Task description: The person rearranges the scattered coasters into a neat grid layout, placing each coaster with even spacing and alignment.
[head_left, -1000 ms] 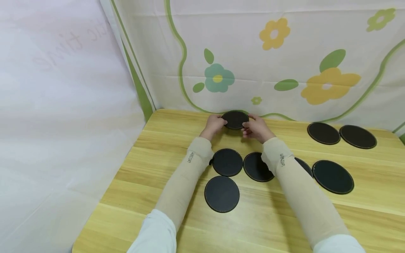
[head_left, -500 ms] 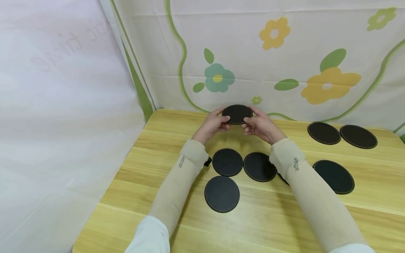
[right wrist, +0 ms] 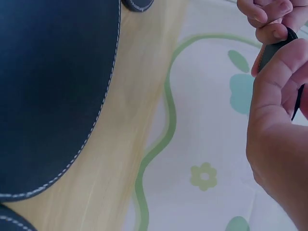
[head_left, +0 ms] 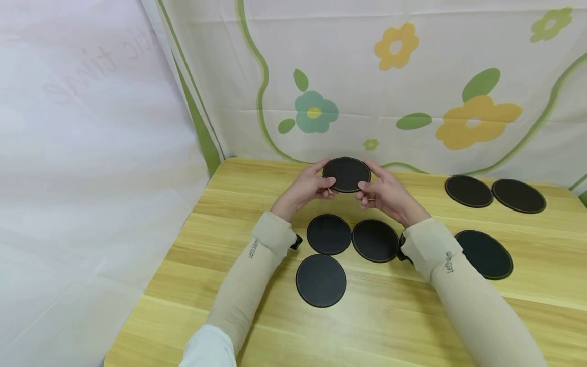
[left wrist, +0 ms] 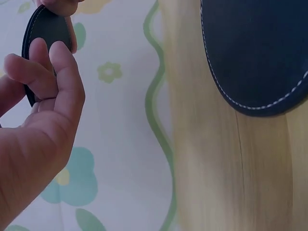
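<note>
Both hands hold one round black coaster above the back part of the table, its face tilted toward me. My left hand grips its left edge, thumb on the face and fingers at the rim and behind. On the opposite edge, my right hand pinches it the same way. In the left wrist view the held coaster appears nearly side-on beyond the curled fingers of the left hand. The right hand covers much of it in the right wrist view.
On the wooden table lie a coaster and another coaster side by side, with a coaster in front. More coasters lie at right, one largely hidden by my right wrist. A flowered cloth hangs behind.
The held coaster has come up from the table's back edge and closer to me, shifting slightly right. Both hands have moved with it; the coasters on the table stay put.
</note>
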The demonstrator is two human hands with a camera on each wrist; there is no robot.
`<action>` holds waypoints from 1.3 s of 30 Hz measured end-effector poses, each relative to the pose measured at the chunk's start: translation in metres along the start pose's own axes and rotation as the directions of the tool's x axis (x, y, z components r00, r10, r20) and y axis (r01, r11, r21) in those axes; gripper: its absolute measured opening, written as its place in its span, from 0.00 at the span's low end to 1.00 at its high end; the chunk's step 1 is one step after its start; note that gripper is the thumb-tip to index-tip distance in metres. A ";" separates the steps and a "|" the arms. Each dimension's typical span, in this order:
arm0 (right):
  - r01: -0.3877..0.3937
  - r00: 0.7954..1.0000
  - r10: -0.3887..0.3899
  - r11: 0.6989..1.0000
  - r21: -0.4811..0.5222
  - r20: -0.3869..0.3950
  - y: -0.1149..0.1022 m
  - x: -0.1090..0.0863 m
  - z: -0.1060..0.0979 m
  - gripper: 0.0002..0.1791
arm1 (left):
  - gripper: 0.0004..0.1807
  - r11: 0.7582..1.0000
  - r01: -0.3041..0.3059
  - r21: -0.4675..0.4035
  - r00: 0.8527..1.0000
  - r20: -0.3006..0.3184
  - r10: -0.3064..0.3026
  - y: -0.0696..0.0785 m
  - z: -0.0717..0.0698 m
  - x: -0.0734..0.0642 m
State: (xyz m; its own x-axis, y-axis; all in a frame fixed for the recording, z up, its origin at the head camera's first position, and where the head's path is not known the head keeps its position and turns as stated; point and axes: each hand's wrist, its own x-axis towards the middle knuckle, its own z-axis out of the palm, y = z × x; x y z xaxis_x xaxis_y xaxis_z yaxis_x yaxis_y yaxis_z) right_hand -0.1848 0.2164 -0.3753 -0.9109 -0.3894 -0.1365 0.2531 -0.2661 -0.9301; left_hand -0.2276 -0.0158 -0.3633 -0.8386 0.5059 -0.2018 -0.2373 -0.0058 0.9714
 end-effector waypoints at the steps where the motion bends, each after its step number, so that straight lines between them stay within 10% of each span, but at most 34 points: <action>1: 0.005 1.000 -0.005 1.000 -0.004 -0.001 0.001 -0.003 0.001 0.47 | 0.40 1.000 -0.005 0.011 1.000 0.008 0.005 0.000 0.000 -0.002; 23: 0.068 0.992 -0.077 0.993 -0.094 -0.098 0.018 -0.062 0.027 0.46 | 0.41 0.970 -0.088 0.226 0.991 0.118 0.062 -0.005 0.021 -0.046; 39: 0.030 0.998 -0.036 0.989 -0.144 -0.042 0.026 -0.100 0.018 0.45 | 0.45 0.963 -0.008 0.268 0.982 0.184 -0.043 -0.014 0.043 -0.066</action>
State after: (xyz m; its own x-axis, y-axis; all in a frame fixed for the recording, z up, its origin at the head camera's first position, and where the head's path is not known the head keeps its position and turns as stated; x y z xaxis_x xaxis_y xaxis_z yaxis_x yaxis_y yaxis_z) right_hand -0.0815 0.2324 -0.3797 -0.9325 -0.3418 -0.1169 0.1761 -0.1476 -0.9732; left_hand -0.1481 -0.0122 -0.3583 -0.7232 0.6557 -0.2168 -0.0902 0.2216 0.9710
